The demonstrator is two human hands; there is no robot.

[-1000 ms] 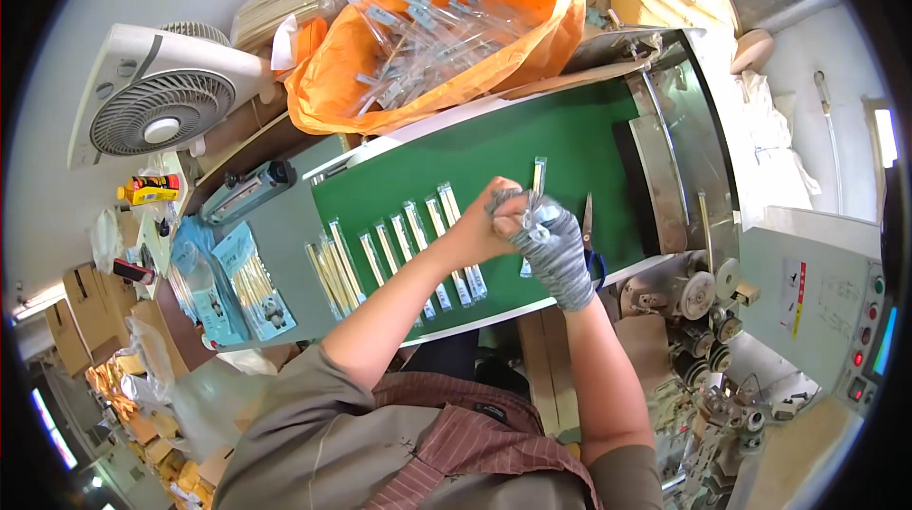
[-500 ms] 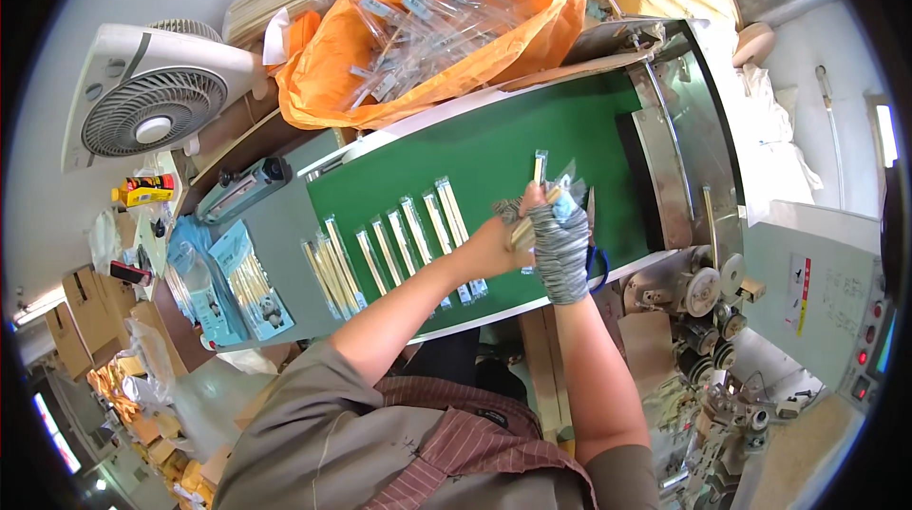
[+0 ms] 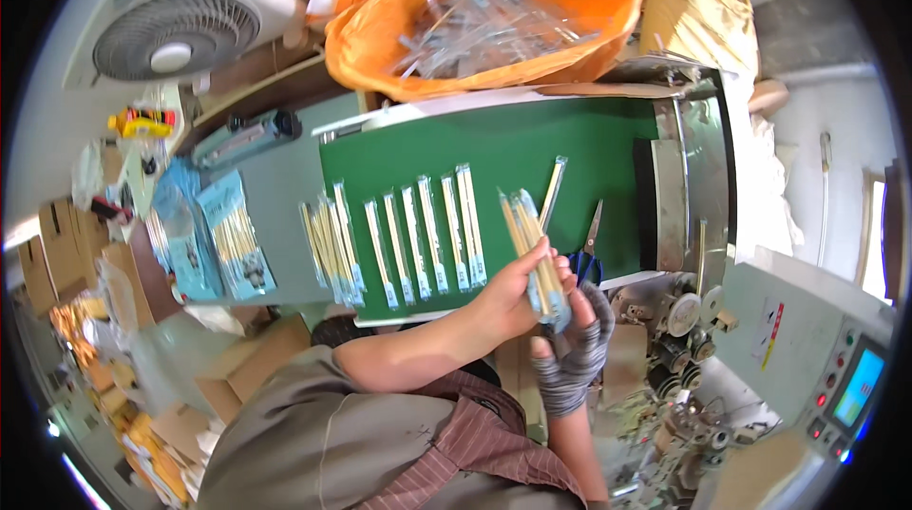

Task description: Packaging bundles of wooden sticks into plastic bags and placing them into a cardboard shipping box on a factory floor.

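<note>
A bundle of wrapped chopsticks (image 3: 539, 273) in clear sleeves with pale blue ends stands tilted over the near edge of the green belt (image 3: 418, 140). My left hand (image 3: 513, 296) is closed round it, thumb across the front. Just below and beside the bundle, my right hand (image 3: 578, 349), in a grey striped fingerless glove, has its thumb and fingers apart; whether it touches the sleeves is unclear. Behind the bundle lies a single wrapped pair of chopsticks (image 3: 553, 187). Scissors (image 3: 590, 249) with blue handles rest right of my hands. Several wrapped pairs (image 3: 432, 235) lie in a row to the left.
An orange sack (image 3: 370, 54) of wrapped packs stands beyond the belt. At left are a fan (image 3: 176, 35), a teal sealer-like device (image 3: 245, 138) and filled blue bags (image 3: 236, 235). Machine rollers (image 3: 679, 315) and a control box (image 3: 807, 330) stand at right.
Both hands have come lower, toward my body, with the bundle now held upright in the left. The right hand's fingers have spread. The whole view has shifted.
</note>
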